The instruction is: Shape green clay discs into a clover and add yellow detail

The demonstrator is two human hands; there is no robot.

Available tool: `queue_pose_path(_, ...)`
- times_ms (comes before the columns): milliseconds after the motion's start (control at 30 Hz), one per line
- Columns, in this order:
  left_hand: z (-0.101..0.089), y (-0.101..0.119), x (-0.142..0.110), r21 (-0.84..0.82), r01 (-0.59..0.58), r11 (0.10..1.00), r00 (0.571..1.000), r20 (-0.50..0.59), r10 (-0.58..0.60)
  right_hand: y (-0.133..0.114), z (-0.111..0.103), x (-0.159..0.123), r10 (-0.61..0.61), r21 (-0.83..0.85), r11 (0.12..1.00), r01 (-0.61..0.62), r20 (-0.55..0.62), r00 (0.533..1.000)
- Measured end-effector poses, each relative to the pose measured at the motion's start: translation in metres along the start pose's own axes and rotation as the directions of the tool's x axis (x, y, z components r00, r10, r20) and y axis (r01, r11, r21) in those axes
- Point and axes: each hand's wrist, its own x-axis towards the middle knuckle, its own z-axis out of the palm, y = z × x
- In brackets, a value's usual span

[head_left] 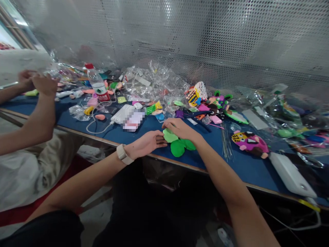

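Note:
A light green flat piece of modelling clay [170, 135] lies between my hands, its lower edge over a darker green rounded clay shape [178, 148]. My right hand [181, 129] comes over it from above, fingers bent and pinching its upper edge; the thumb is hidden. From the left, my left hand [148, 142] reaches in palm up, fingers stretched out and their tips at the left edge of the light green piece. A light-coloured watch [124, 154] is on my left wrist. Both clay pieces are at the front edge of the blue table [138, 142].
A white power bank [123, 114] with a cable, a phone and a red-capped bottle [99, 85] stand left. Plastic wrappers [154, 82] and clay lie along the perforated metal wall. A colourful clay figure [250, 143] and white device [291, 175] are right. Another person's hands [42, 82] work far left.

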Motion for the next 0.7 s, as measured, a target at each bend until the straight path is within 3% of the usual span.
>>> queue_pose_path(133, -0.003, 0.004, 0.009, 0.110, -0.040, 0.993, 0.998, 0.046, 0.035, 0.018, -0.017, -0.007, 0.109, -0.186, 0.977, -0.108, -0.004, 0.994)
queue_pose_path(233, -0.001, 0.010, 0.013, 0.205, -0.047, 0.978, 0.998, 0.055, 0.036, 0.035, -0.026, -0.012, 0.188, -0.236, 0.956, -0.176, 0.026, 0.982)
queue_pose_path(467, 0.014, 0.027, 0.029, 0.512, 0.074, 0.856, 0.996, -0.075, -0.041, 0.054, -0.025, -0.014, 0.176, -0.100, 0.980, -0.174, 0.013, 0.984)
queue_pose_path(700, 0.011, 0.032, 0.044, 0.559, 0.141, 0.817, 0.990, -0.073, -0.120, 0.063, -0.031, -0.019, 0.110, -0.021, 0.994, -0.109, 0.084, 0.990)
